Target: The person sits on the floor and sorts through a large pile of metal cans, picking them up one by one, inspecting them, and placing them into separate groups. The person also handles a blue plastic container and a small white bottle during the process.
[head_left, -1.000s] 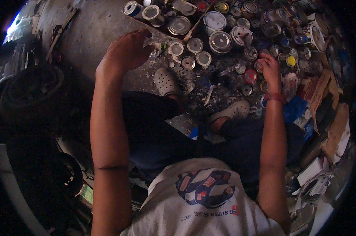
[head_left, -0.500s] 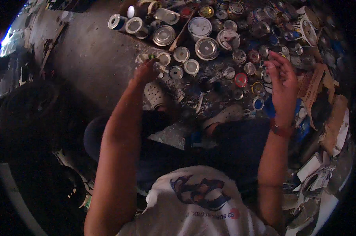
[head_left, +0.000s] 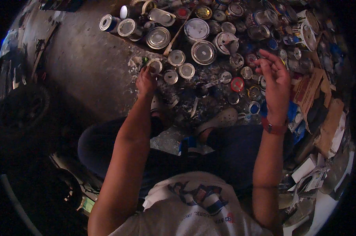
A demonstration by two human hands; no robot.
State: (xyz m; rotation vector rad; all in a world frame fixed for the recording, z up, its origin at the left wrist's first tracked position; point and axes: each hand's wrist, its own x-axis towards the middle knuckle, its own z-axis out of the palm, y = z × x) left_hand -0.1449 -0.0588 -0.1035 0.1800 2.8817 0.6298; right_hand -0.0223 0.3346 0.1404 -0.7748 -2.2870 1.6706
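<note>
My left hand (head_left: 147, 82) reaches forward to a small round can (head_left: 155, 66) at the left end of a group of similar cans. Its fingers are bent and pinch the can's near left edge; the fingertips are partly hidden. Beside that can stand another pale-lidded can (head_left: 176, 58) and two more small ones. A small green thing (head_left: 145, 60) lies just beyond my left fingers. My right hand (head_left: 277, 80), with a red band at the wrist, hovers above jars and lids on the right. Its fingers are loosely curled and apart, with nothing visible in them.
Larger cans (head_left: 203, 52) and jars (head_left: 258, 32) crowd the floor ahead. A red-rimmed lid (head_left: 237, 84) lies before my right foot. Torn cardboard (head_left: 306, 88) and papers line the right side. A dark tire (head_left: 20, 110) is on the left.
The small can at my left fingers has shifted slightly toward me and left, away from its neighbours. My left hand has come nearer with it. My right hand stays raised, about as before.
</note>
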